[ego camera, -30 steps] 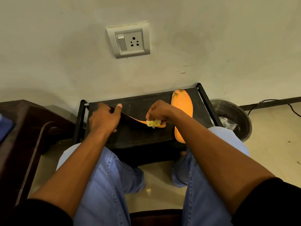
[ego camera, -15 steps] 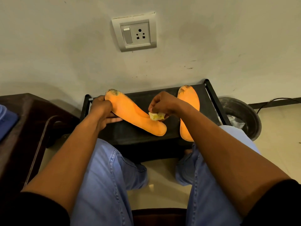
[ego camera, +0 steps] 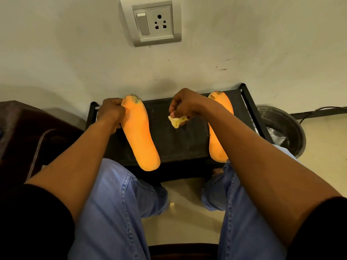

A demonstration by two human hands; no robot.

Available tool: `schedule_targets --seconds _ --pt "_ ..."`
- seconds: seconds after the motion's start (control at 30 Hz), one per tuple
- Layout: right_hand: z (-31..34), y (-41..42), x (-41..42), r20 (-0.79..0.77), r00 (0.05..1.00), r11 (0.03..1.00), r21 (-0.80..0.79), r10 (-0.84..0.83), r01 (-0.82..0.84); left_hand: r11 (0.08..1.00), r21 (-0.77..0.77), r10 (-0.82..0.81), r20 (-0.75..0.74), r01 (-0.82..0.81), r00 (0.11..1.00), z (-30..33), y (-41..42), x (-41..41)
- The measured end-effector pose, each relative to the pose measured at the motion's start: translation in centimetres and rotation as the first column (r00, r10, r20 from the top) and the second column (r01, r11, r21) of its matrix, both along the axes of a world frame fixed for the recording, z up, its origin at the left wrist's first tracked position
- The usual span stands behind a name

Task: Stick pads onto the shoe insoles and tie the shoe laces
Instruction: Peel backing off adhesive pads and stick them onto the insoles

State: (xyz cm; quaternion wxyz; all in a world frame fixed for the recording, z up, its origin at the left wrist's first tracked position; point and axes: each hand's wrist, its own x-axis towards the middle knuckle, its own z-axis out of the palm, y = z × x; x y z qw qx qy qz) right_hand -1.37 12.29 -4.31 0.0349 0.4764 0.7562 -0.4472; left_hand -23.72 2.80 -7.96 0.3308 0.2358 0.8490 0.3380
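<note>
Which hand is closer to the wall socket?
Right. The right hand sits almost directly below the wall socket; the left hand is lower and further left, holding an insole.

Two orange insoles lie well apart on the black worktop (ego camera: pixel 178 139): left insole (ego camera: pixel 139 136), right insole (ego camera: pixel 217 147) partly hidden; crumpled pale-yellow pad (ego camera: pixel 177 121) between them.

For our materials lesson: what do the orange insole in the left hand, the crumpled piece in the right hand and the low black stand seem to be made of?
Left orange insole: probably soft matte foam, smooth-faced, with a worn, grubby far end. Crumpled pale yellow piece: thin paper or film, judging by its creases, perhaps a peeled backing. Black stand: dull, dusty flat top, material unclear, with dark frame bars, likely painted metal.
</note>
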Motion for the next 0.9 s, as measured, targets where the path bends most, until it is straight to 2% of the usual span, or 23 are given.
schedule_targets --seconds 0.13,0.27,0.33,0.43,0.53,0.63,0.8,0.9 --pt "-0.6 0.5 -0.1 0.101 0.993 0.997 0.030 0.061 -0.065 0.992 -0.095 -0.104 -0.224 0.085 0.969 -0.4 0.1 -0.5" --pt "-1.4 1.2 -0.2 0.207 0.975 0.994 0.048 0.085 -0.097 0.967 -0.215 -0.221 -0.447 0.135 0.867 0.9 0.1 0.7" --pt "-1.4 1.5 0.0 0.241 0.968 0.993 0.075 0.071 -0.091 0.964 -0.199 -0.257 -0.519 0.177 0.816 1.6 0.2 2.1" --pt "-0.9 2.3 0.7 0.257 0.966 0.993 0.112 0.015 -0.045 0.947 -0.097 -0.309 -0.540 0.307 0.783 2.0 0.8 4.8" --pt "0.1 3.6 2.4 0.238 0.968 0.992 0.112 -0.076 0.051 0.911 0.060 -0.348 -0.418 0.408 0.839 1.9 1.8 8.6" --pt "1.0 5.1 5.0 0.213 0.951 0.970 0.144 -0.224 0.196 0.880 0.161 -0.416 -0.189 0.446 0.889 1.3 2.9 12.5" --pt "1.2 6.5 9.0 0.215 0.862 0.865 0.327 -0.460 0.380 0.876 0.191 -0.474 0.172 0.443 0.864 -0.2 3.5 16.8" --pt "0.8 6.6 10.2 0.179 0.838 0.839 0.305 -0.515 0.451 0.892 0.216 -0.447 0.300 0.396 0.843 0.0 3.8 18.0"
